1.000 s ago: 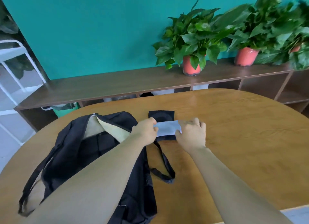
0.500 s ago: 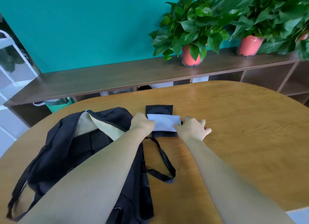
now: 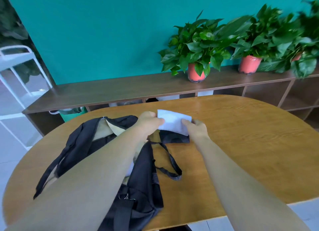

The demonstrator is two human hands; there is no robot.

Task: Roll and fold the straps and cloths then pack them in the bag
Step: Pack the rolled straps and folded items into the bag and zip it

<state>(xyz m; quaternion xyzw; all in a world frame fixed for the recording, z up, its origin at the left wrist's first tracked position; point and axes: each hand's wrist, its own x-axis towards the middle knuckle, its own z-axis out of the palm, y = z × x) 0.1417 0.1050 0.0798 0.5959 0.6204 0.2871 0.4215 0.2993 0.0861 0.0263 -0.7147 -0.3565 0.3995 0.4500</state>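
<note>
A folded white cloth (image 3: 173, 122) is held up off the table between both hands. My left hand (image 3: 149, 123) pinches its left edge and my right hand (image 3: 197, 129) grips its right lower corner. Under it lies a folded black cloth (image 3: 174, 138), partly hidden by the white one. A black backpack (image 3: 96, 144) lies unzipped on the left of the wooden table (image 3: 250, 144), showing a beige lining. A black strap loop (image 3: 170, 163) trails from the bag toward the table's middle. My left forearm covers much of the bag.
A long dark wooden shelf (image 3: 120, 91) runs behind the table along the teal wall, with potted plants (image 3: 196, 46) in red pots on it. A white metal rack (image 3: 15, 72) stands at far left. A green bag (image 3: 72, 112) sits under the shelf.
The white cloth lay flat on the black cloth half a second ago; now both hands have lifted it off, tilted up. The camera view also shifted.
</note>
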